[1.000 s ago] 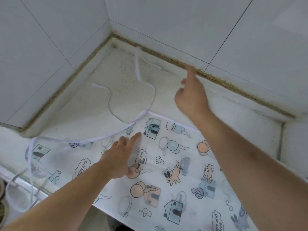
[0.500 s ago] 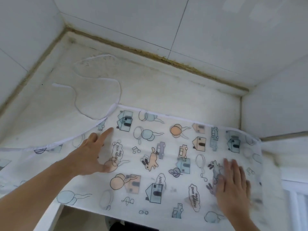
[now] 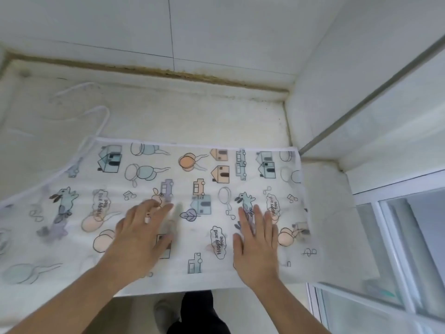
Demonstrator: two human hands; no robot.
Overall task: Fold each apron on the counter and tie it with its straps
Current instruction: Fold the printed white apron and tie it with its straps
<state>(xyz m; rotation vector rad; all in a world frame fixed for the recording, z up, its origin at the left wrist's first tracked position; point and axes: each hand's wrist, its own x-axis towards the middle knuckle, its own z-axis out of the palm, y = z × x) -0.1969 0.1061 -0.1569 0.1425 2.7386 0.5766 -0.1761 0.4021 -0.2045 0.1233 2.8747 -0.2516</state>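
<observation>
A pale, speckled stone bench [image 3: 192,116] is seen set into a corner of white tiled walls [image 3: 216,27], with a stained brown seam where the bench meets the back wall. A thin white plastic apron [image 3: 216,169] printed with houses, rabbits, trucks and "Happy and free" labels is spread flat across the bench, its near edge reaching the front lip and its right edge lying close to the side wall. A narrow white strap [image 3: 101,121] is looped loosely on the bare bench beyond the apron's far left corner. The left hand [image 3: 142,235] is laid flat on the apron with fingers spread, though blurred. The right hand [image 3: 256,242] is pressed palm-down just beside it, fingers straight.
</observation>
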